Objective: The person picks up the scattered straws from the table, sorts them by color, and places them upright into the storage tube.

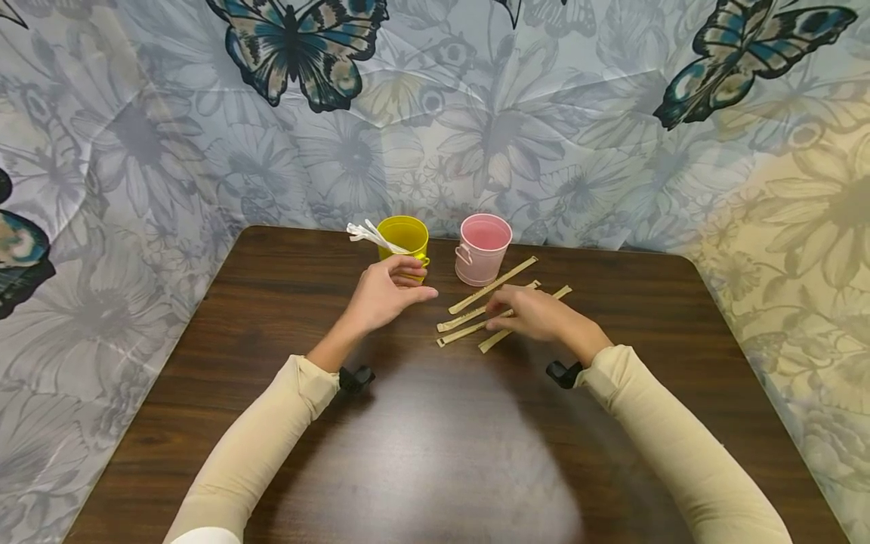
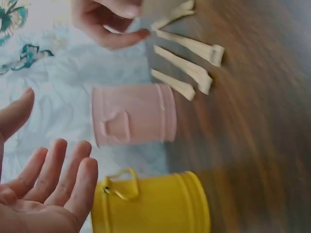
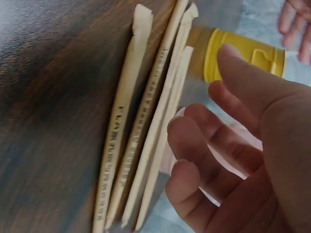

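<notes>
A yellow bucket (image 1: 404, 227) stands at the back of the table with white plastic sticks (image 1: 370, 236) leaning out of it; their far ends are hidden inside. My left hand (image 1: 390, 291) is just in front of this bucket, fingers loosely bent and nothing in them. Several paper-wrapped sticks (image 3: 114, 131) with printed lettering lie side by side on the table. Over them hovers my right hand (image 1: 533, 313), its fingers relaxed and holding nothing. Behind the wrapped sticks is a pink bucket (image 1: 484, 253) with a small side handle, upright.
The brown wooden table (image 1: 435, 446) ends just behind the buckets. A butterfly-and-flower fabric (image 1: 503, 136) hangs along its back edge. Dark straps (image 1: 356, 378) sit at both wrists, by the cream sleeves.
</notes>
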Demonstrator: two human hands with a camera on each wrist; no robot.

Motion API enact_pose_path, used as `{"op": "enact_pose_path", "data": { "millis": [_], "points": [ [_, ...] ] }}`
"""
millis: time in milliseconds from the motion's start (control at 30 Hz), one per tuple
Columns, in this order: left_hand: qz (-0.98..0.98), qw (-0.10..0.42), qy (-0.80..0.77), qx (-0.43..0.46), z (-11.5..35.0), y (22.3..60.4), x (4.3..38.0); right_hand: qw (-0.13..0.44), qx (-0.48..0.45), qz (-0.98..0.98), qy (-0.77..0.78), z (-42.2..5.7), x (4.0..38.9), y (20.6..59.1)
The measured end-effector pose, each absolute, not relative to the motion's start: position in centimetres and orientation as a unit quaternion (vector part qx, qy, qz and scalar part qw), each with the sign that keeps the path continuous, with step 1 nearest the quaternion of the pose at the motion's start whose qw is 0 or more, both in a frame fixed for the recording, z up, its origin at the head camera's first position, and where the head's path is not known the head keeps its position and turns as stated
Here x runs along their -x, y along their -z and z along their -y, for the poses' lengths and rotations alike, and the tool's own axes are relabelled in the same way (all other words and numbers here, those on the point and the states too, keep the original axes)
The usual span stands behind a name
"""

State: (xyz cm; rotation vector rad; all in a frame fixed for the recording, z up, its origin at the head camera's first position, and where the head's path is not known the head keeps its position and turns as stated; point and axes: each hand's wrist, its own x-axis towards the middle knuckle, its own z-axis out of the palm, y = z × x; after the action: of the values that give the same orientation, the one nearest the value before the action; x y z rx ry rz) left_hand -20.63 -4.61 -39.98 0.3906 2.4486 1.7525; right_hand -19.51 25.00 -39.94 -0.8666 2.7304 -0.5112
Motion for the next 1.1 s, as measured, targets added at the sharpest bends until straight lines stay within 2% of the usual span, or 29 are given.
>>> {"op": "enact_pose_path", "data": {
  "millis": [100, 267, 400, 633, 1100],
  "points": [
    [-0.787, 0.057, -0.591, -0.165, 3.4, 39.2, 20.8, 0.128, 0.290, -0.933, 0.169, -25.5, 19.5, 40.4],
    [-0.777, 0.051, -0.589, -0.218, 1.4, 38.0, 21.9, 0.112, 0.296, -0.933, 0.173, -26.4, 19.8, 41.6],
    [-0.794, 0.029, -0.562, -0.231, -0.1, 37.7, 22.9, 0.103, 0.290, -0.934, 0.181, -27.1, 19.9, 42.4],
    [-0.824, -0.010, -0.526, -0.209, -2.4, 38.6, 24.7, 0.102, 0.277, -0.940, 0.169, -28.2, 19.7, 43.4],
    [-0.817, 0.014, -0.554, -0.160, -4.6, 40.8, 28.4, 0.103, 0.258, -0.945, 0.174, -28.7, 19.4, 44.4]
  ]
}}
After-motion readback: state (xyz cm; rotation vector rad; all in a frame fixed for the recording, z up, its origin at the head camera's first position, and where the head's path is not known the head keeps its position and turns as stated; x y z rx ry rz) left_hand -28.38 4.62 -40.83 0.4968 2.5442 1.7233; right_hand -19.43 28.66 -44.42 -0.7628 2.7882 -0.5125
